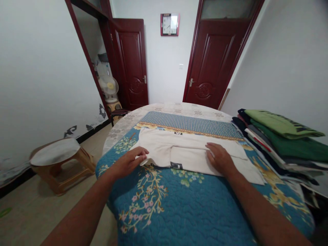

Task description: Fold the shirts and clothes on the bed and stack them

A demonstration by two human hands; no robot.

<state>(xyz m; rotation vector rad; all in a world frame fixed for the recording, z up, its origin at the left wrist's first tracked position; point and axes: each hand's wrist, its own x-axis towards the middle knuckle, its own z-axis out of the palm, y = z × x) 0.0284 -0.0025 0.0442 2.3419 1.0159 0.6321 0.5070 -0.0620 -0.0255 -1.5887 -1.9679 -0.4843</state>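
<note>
A cream-white garment [189, 141] lies lengthwise across the quilted blue cloth. A long split runs from its middle to the right end, like two trouser legs, and a small dark printed patch sits near each long edge. At its left end my left hand [132, 160] has curled fingers and thumb at the edge, where the fabric is slightly raised; part of this grip is hidden. My right hand [219, 159] rests palm down on the near half of the garment, right of the middle, fingers apart.
The blue floral quilted cloth [194, 208] covers much of a round table with a patterned white cover [116, 131]. A stack of folded clothes [287, 140] stands at the right. A stool [60, 155] is on the floor at left. Beyond are two red doors and a fan [109, 85].
</note>
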